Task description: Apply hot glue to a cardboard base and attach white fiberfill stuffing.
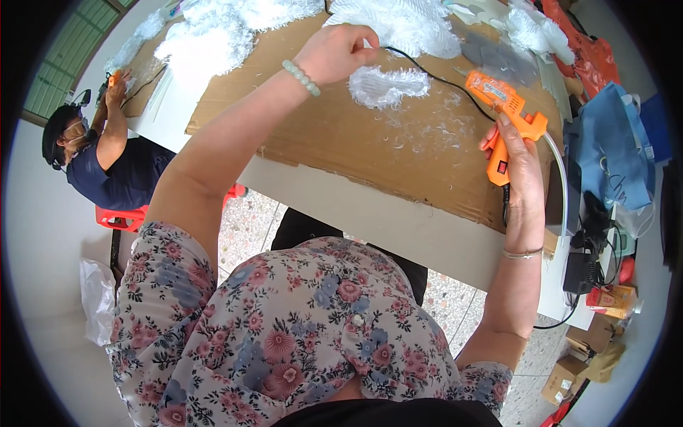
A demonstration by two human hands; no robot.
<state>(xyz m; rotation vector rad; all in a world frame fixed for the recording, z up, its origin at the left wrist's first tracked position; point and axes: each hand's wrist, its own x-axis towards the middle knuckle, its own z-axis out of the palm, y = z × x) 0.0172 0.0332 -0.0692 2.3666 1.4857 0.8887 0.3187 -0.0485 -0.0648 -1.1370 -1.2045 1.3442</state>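
My right hand (523, 160) is wrapped round the handle of an orange hot glue gun (509, 99). A long clear glue stick (562, 167) bends down from the gun's back end. My left hand (338, 53) is raised over the far part of the table, its fingers closed on a black cord (434, 77) that runs over toward the glue gun; the fingertips partly hide the grip. Just right of and below that hand, a small white fluffy piece (388, 87) lies on the brown cardboard (334, 142).
White feathery piles (213, 35) cover the far side. Loose white fluff is scattered across the cardboard. At right are a blue bag (615, 135), a red plastic bag (587, 50) and a black power adapter (581, 272). A co-worker (107, 142) sits at the left.
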